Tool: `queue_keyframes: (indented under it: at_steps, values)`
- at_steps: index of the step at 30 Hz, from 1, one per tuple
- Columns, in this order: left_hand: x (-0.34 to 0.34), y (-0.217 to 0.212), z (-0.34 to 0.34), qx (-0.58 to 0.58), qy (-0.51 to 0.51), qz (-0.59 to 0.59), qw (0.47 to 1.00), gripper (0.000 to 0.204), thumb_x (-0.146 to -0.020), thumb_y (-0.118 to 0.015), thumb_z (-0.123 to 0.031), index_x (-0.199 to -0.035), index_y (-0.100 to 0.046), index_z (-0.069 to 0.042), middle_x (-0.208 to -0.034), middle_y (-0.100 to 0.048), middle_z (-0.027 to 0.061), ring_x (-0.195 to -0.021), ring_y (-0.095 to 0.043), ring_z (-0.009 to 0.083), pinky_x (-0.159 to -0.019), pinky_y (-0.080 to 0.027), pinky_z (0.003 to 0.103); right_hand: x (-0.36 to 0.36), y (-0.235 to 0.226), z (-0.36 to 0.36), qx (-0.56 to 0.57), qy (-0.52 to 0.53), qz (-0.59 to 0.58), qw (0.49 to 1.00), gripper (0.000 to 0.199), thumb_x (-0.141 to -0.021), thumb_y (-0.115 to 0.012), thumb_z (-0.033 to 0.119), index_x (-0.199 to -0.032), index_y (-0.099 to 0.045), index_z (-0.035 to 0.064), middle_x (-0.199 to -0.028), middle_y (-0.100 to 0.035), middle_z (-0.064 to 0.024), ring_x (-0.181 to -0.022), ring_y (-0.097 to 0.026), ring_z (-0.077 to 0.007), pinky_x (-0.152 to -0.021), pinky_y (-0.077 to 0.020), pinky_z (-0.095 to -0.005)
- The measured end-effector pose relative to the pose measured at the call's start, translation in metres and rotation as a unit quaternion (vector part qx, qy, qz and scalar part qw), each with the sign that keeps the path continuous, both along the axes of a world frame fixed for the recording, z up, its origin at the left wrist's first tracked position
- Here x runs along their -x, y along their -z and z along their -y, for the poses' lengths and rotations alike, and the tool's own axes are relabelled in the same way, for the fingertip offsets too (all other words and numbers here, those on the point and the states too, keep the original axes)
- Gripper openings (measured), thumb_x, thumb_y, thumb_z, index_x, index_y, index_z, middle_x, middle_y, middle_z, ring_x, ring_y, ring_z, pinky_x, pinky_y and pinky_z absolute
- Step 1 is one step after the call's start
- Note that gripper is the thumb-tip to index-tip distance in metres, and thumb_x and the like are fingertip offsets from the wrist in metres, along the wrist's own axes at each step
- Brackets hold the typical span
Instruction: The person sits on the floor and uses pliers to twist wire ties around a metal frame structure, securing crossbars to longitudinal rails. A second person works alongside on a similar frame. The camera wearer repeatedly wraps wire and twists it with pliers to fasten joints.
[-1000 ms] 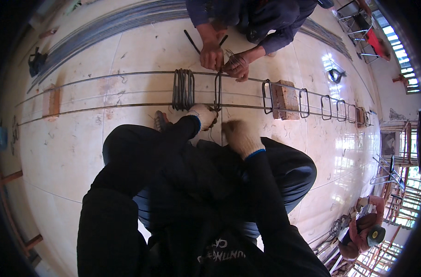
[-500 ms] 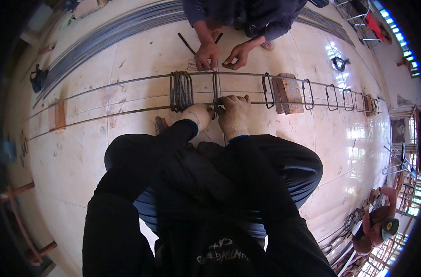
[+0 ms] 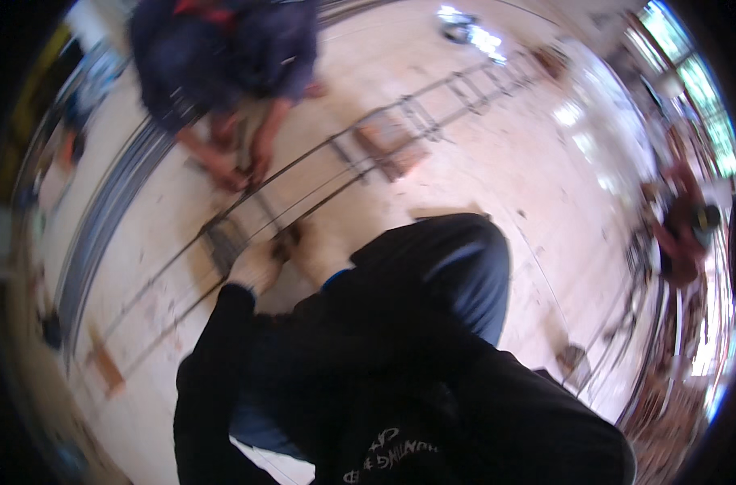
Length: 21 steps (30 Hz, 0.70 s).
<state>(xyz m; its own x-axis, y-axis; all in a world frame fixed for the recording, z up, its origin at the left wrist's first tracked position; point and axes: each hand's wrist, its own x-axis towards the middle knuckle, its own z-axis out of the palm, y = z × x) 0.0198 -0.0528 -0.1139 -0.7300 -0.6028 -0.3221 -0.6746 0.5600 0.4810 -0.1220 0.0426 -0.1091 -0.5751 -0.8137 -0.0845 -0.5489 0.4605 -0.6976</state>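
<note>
Motion blurs the view. My left hand (image 3: pixel 255 265), in a pale knitted glove, is closed at the near steel rod (image 3: pixel 336 194), right of a bundle of stirrups (image 3: pixel 224 244). Close beside it my right hand (image 3: pixel 315 249), gloved alike, has its fingers curled in at the same joint. One lone stirrup (image 3: pixel 264 204) spans from there to the far rod (image 3: pixel 295 166). What the fingers pinch is too smeared to make out. Opposite me, a co-worker's hands (image 3: pixel 243 171) are together at the far rod by that stirrup.
A reddish block (image 3: pixel 391 145) lies under the rods to the right, another (image 3: pixel 107 372) at the lower left. More stirrups (image 3: pixel 469 90) hang along the far right. Long bars (image 3: pixel 113 218) lie at the left. Another person (image 3: pixel 683 226) is at the right.
My view has swung, so the rod frame now slants up to the right and the hands appear further left. The co-worker's hands have come together. My hands stay at the same joint.
</note>
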Motion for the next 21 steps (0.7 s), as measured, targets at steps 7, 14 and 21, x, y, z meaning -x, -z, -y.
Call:
queue_keyframes:
  at_steps: [7,14,21]
  values:
    - [0.008,-0.005,0.003,-0.054,0.008,-0.038,0.998,0.029,-0.096,-0.056,-0.022,-0.106,-0.07,0.002,-0.088,-0.07,0.0216,-0.085,-0.069,0.0377,-0.074,-0.051,0.044,0.021,0.0,-0.005,-0.029,-0.022,0.153,0.988,0.034,-0.088,-0.074,0.035,-0.102,-0.081,0.0054,-0.105,-0.078,-0.0218,-0.101,-0.075,-0.0405,-0.087,-0.06,-0.0501]
    - [0.018,-0.013,-0.008,-0.104,-0.051,0.022,0.993,0.026,-0.098,-0.054,-0.021,-0.105,-0.07,0.0,-0.08,-0.069,0.0207,-0.072,-0.07,0.0317,-0.066,-0.052,0.041,0.006,0.029,0.007,-0.066,-0.002,0.157,0.985,0.034,-0.088,-0.073,0.032,-0.104,-0.081,0.0028,-0.104,-0.078,-0.0207,-0.102,-0.076,-0.0383,-0.086,-0.0611,-0.0488]
    - [0.003,-0.009,0.013,-0.018,0.014,-0.056,0.998,0.026,-0.097,-0.057,-0.018,-0.103,-0.068,0.004,-0.086,-0.07,0.0194,-0.076,-0.068,0.0324,-0.067,-0.053,0.042,0.002,0.021,0.016,-0.057,-0.022,0.142,0.988,0.027,-0.087,-0.075,0.027,-0.1,-0.082,0.0048,-0.101,-0.078,-0.0218,-0.099,-0.077,-0.0375,-0.084,-0.0618,-0.0482]
